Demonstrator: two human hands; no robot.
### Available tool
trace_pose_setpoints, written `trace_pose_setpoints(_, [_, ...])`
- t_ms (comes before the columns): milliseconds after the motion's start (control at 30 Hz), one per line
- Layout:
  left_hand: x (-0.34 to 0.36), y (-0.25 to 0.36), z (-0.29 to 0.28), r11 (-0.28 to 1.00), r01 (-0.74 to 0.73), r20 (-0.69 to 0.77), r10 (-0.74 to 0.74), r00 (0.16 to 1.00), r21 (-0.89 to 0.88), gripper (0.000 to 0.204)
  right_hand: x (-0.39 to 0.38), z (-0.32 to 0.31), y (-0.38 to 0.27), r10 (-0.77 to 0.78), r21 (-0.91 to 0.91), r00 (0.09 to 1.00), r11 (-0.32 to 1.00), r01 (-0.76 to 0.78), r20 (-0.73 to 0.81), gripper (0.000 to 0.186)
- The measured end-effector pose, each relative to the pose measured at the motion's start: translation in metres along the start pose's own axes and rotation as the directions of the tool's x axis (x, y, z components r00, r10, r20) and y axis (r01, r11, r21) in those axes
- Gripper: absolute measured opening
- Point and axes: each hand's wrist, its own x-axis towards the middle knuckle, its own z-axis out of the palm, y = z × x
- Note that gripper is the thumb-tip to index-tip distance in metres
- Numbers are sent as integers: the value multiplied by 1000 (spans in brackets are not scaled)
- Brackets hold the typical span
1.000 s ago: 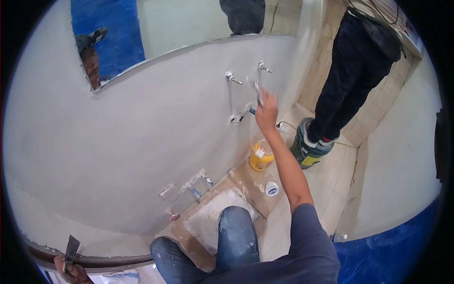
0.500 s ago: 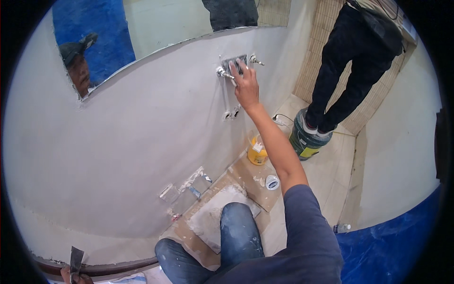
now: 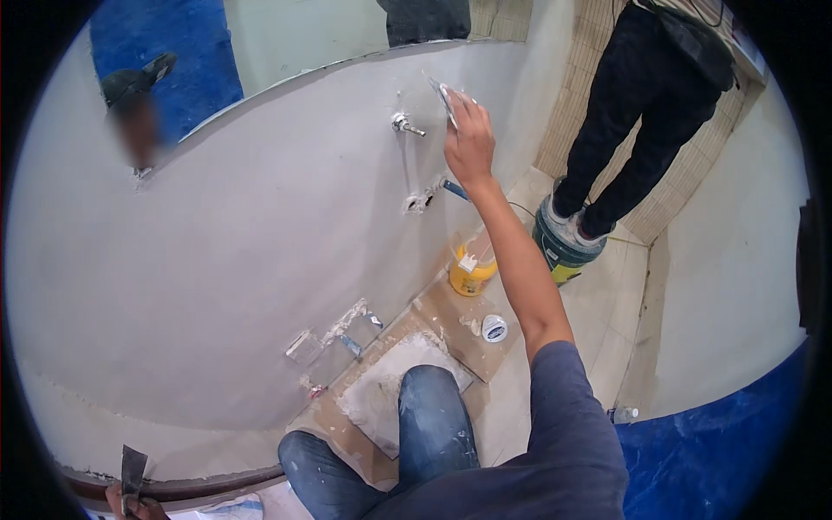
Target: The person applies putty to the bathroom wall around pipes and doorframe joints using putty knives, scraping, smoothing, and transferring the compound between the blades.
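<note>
My right hand [image 3: 471,143], arm stretched up to the pale wall [image 3: 260,260], grips a thin flat blade that looks like a putty knife [image 3: 440,97]. Its blade is seen nearly edge-on at the wall. Left of it a metal valve stub [image 3: 406,125] sticks out. Below my wrist shows a blue handle-like piece [image 3: 455,190]; whether it belongs to the knife I cannot tell. At the lower left edge, my left hand [image 3: 134,504] is closed round a dark-bladed putty knife [image 3: 133,470], blade pointing up. Its fingers are partly cut off.
Another person [image 3: 641,113] stands on a green bucket [image 3: 563,247]. Under the wall are a yellow bucket [image 3: 471,276], a round white lid [image 3: 494,328] and a plaster-covered board [image 3: 381,390]. Wall cut-outs [image 3: 338,338] sit low; a mirror [image 3: 303,35] spans the top. Blue sheeting [image 3: 702,468] lies right.
My right hand has moved slightly up and right, and its blade has turned from flat against the wall to nearly edge-on. The blue piece has come into sight. My left hand stays low.
</note>
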Motion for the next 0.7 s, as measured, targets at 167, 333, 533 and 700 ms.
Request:
trace_pose_setpoints(167, [-25, -51, -11, 1000, 13, 5, -13, 1000, -10, 46, 20, 12, -22, 418, 74, 892, 897, -435, 171, 44])
trace_pose_setpoints(333, [-37, -78, 1, 966, -173, -180, 208, 961, 191, 48, 23, 32, 18, 718, 347, 673, 595, -725, 176, 45])
trace_pose_setpoints(533, [-12, -4, -9, 1000, -4, 120, 1, 993, 25, 55, 49, -45, 26, 735, 507, 485, 222, -833, 474, 34])
trace_pose_setpoints(700, [5, 35, -5, 997, -49, -92, 55, 994, 63, 41, 6, -74, -4, 448, 719, 663, 62, -692, 600, 34])
